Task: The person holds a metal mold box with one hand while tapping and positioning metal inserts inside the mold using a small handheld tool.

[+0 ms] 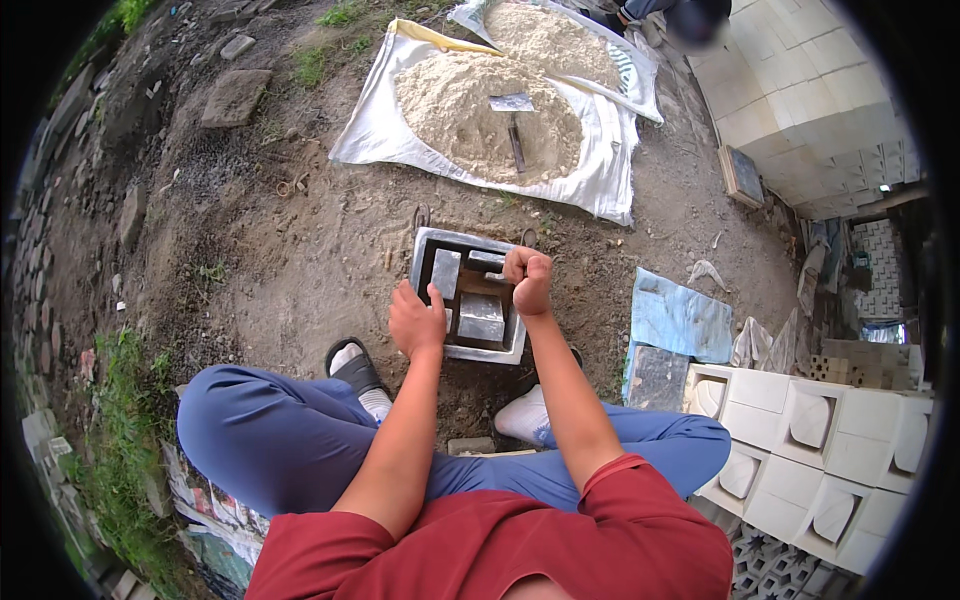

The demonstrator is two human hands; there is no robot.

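Note:
Between my feet a square metal mould point(468, 352) lies on the ground, with several grey block-shaped metal pieces point(481, 318) inside its walls. Brownish material shows in the gaps between them. At the mould's left wall is my left hand point(417, 318), its thumb apart from the fingers; the hand covers part of the rim. My right hand point(530, 280) is closed in a fist over the right wall near the far corner. Nothing sticks out of the fist. Metal loops point(421, 215) stand at the mould's far side.
Beyond the mould, a pale sand-like heap point(450, 105) lies on white sacks point(600, 185), with a trowel point(516, 140) on it. White moulded blocks point(765, 420) are stacked at right, beside a blue sheet point(680, 315). Part of another person point(645, 8) shows at the far edge.

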